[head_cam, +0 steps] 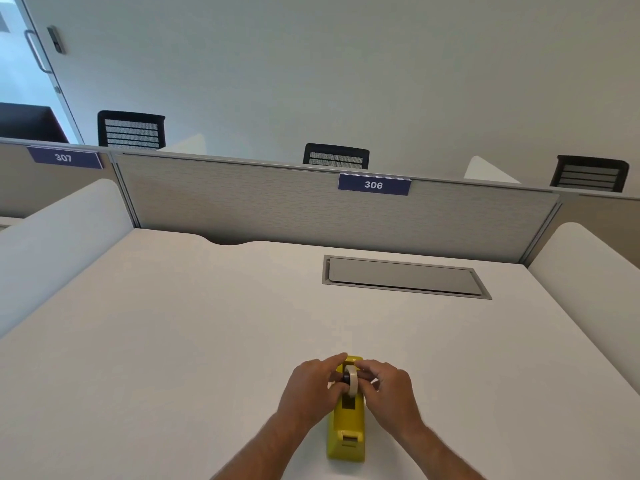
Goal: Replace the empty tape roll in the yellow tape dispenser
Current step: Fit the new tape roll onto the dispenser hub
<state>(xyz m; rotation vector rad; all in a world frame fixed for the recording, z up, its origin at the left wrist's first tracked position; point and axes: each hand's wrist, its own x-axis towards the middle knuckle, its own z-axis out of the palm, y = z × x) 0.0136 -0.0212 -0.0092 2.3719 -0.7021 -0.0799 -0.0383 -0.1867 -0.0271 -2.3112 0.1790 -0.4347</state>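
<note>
A: Where is the yellow tape dispenser (pixel 347 429)?

B: It sits on the white desk (pixel 173 341), near the front edge, pointing away from the person. Its cutter end is the nearer end.

A: And the tape roll (pixel 352 381)?

B: It stands on edge at the far end of the dispenser, with a dark core (pixel 346 377) in its middle. I cannot tell if it sits all the way down in its slot.

A: What are the hands doing?

B: The left hand (pixel 311 386) pinches the roll from the left, fingers on the core. The right hand (pixel 389 388) pinches it from the right. Each grip is narrow and closed on the roll.

A: What else is there?

B: A grey flap (pixel 405 277) is set in the desk farther back. A grey wall behind it has a blue sign (pixel 374 184) saying 306.
</note>
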